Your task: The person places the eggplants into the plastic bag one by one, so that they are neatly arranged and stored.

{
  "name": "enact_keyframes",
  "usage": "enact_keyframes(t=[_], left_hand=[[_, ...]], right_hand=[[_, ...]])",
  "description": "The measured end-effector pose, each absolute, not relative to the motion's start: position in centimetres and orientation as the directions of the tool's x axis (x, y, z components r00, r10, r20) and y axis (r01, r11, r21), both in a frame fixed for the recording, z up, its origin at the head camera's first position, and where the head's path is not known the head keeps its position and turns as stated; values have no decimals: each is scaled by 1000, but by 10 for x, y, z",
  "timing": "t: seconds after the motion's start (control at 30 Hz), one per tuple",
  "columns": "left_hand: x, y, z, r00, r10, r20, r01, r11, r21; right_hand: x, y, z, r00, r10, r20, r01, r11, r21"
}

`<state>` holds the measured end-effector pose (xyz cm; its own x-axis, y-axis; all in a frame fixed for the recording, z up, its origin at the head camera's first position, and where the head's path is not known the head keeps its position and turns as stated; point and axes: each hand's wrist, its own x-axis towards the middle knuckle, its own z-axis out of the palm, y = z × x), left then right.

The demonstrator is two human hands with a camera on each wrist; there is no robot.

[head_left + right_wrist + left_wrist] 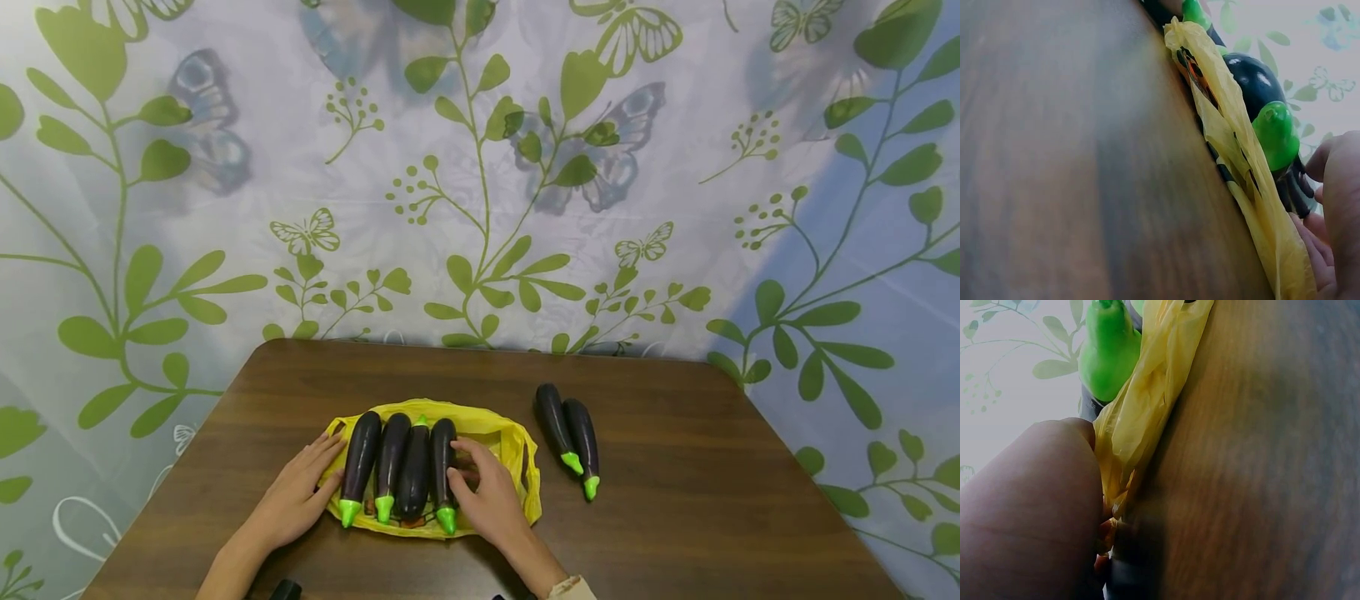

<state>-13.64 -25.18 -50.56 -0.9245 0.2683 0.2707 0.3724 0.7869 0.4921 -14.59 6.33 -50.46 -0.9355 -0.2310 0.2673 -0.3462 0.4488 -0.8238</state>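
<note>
Several dark purple eggplants [415, 477] lie side by side on a yellow plastic bag [480, 417]; most have their green stem ends toward me, one points away. My left hand [295, 493] rests at the bag's left edge, fingers extended over the rim and thumb near the leftmost eggplant [362, 458]. In the left wrist view, the bag's yellow film [1141, 419] lies against that hand. My right hand [487, 496] is over the bag's right part, its thumb and index fingertips right at the side of the rightmost eggplant [443, 467]. Its remaining fingers are partly hidden.
Two more eggplants [553, 425] lie together on the brown wooden table [675, 500], right of the bag. A dark object [287, 590] shows at the lower edge by my left forearm. Behind the table hangs a cloth [337, 275] with green leaves and butterflies.
</note>
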Motion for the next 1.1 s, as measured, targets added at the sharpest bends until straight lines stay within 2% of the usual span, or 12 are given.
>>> enact_keyframes(t=[0.57,0.93,1.1], left_hand=[[-137,-250,-502,-921,278,272,381,786,487],[-136,-252,-504,-923,272,273,377,782,497],[-135,-253,-505,-922,272,277,379,783,493]], right_hand=[[-143,65,-505,-869,-167,465,-492,384,-781],[-146,66,-504,-751,-143,645,-643,386,-662],[-146,69,-502,-719,-119,684,-664,409,-626]])
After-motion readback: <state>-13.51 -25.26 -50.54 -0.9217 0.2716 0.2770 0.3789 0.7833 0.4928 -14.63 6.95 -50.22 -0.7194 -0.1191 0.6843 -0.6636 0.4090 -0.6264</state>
